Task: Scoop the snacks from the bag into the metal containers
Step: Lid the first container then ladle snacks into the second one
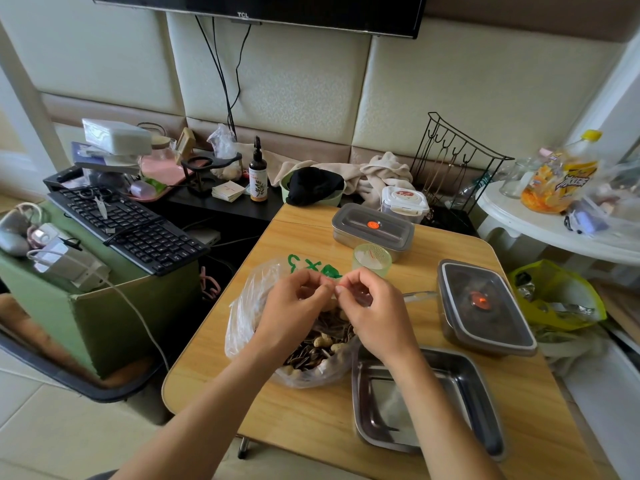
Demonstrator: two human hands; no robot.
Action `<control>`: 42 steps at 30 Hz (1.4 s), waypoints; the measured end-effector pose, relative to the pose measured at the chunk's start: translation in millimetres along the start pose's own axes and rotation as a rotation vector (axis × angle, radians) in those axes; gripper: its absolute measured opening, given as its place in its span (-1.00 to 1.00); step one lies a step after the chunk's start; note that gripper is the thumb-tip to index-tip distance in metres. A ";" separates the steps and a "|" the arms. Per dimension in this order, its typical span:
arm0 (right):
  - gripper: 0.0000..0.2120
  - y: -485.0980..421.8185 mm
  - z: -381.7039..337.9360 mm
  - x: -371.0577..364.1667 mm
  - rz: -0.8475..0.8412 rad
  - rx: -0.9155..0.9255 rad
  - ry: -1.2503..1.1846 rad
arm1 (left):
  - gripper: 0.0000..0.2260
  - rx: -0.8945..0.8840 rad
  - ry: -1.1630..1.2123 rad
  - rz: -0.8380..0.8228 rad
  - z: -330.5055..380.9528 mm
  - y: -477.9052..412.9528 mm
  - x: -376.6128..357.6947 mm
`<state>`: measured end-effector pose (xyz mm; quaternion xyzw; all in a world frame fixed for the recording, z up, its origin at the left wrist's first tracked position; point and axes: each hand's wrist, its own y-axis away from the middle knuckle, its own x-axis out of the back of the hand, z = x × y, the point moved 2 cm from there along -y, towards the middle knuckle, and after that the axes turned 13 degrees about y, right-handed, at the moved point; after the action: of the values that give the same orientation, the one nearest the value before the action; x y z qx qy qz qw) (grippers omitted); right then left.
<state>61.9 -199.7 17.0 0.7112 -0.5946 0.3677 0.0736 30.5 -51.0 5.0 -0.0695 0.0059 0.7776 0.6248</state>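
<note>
Fingers [325,289] of the left hand [294,306] and the right hand [375,318] are curled and pinch the thin clear film at the mouth of the bag [247,306], directly above its contents. The bag slumps mid-table [294,420], holding the snacks [313,351]: striped sunflower seeds and pale ribbed peanuts. The open metal container [453,374], a shallow rectangular steel tray, lies just beside the bag, nearer the right hand, long axis running away from the person. Two lidded containers [485,306] stand beyond.
</note>
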 end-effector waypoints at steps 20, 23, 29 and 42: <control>-0.91 -2.1 3.3 3.5 -0.032 -0.021 -0.010 | -0.93 0.018 0.071 -0.020 2.1 -0.7 1.0; -0.91 -1.8 4.0 3.2 -0.029 -0.014 -0.009 | -0.90 0.014 0.040 -0.038 1.3 -0.9 1.6; -0.93 -1.0 3.0 4.6 -0.002 -0.048 -0.038 | -0.89 -0.024 -0.038 0.006 0.3 -1.1 2.7; -0.91 -1.6 1.4 2.5 0.027 0.047 0.056 | -0.92 -0.112 -0.116 0.011 1.0 -0.7 -3.4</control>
<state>64.0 -201.9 18.1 0.6941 -0.5930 0.4022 0.0686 31.7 -54.0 6.4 -0.0589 -0.0735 0.7830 0.6149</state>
